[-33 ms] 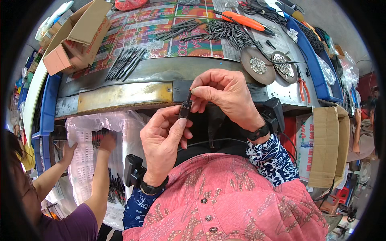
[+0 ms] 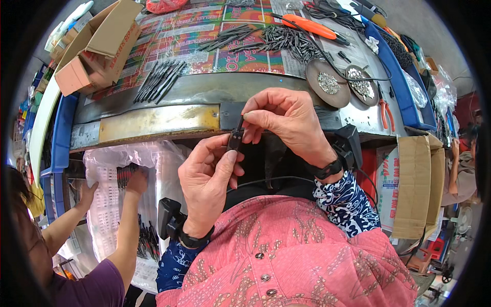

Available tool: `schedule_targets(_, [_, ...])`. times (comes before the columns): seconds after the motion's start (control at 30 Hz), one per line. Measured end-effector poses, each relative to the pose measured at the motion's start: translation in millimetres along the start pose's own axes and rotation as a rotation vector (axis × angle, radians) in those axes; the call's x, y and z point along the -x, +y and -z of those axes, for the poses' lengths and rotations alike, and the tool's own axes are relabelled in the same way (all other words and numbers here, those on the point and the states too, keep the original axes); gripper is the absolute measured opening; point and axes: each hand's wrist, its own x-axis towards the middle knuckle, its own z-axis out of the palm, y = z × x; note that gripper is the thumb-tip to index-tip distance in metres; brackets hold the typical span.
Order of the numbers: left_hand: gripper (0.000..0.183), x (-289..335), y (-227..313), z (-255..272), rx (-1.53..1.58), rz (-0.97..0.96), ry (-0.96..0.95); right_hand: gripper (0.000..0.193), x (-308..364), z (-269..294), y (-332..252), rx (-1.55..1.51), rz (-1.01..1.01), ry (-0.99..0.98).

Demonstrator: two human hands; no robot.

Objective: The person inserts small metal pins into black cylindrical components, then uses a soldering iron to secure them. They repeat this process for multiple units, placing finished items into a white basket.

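In front of my chest, just off the bench edge, my left hand point(image 2: 207, 169) pinches a small black jointed part point(image 2: 235, 139) between thumb and fingers. My right hand point(image 2: 279, 116) grips the upper, thinner end of the same part with thumb and index finger. Small light dots show near the part's joint; the finer detail is too small to make out. A row of similar long black pieces point(image 2: 159, 82) lies on the bench at the left. Farther back is a loose heap of black pieces point(image 2: 291, 43).
Two round dishes of small metal bits point(image 2: 313, 84), red-handled pliers point(image 2: 387, 115) and an orange tool point(image 2: 314, 28) lie at the right of the bench point(image 2: 204, 84). Cardboard boxes point(image 2: 115, 41) stand back left. At left, a co-worker's hands point(image 2: 137, 181) reach into a plastic-lined container point(image 2: 105, 215).
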Motion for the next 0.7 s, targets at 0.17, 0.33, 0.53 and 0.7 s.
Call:
schedule_targets(0.17, [0.025, 2.5, 0.1, -2.4, -0.134, -0.085, 0.027, 0.013, 2.9, -3.8, 0.6, 0.068, 0.063, 0.027])
schedule_targets(0.33, [0.025, 3.2, 1.2, -2.8, -0.153, -0.108, 0.032, 0.008, 6.7, -6.8, 2.5, 0.218, 0.203, 0.058])
schedule_targets(0.53, [0.026, 4.3, -2.4, -3.5, -0.202, -0.173, 0.055, 0.008, 7.1, -3.8, 6.1, 0.354, 0.365, 0.032])
schedule_targets(0.7, [0.027, 3.1, -1.2, -5.3, -0.245, -0.226, 0.078, 0.009, 8.2, -6.2, 5.6, 0.32, 0.36, 0.045])
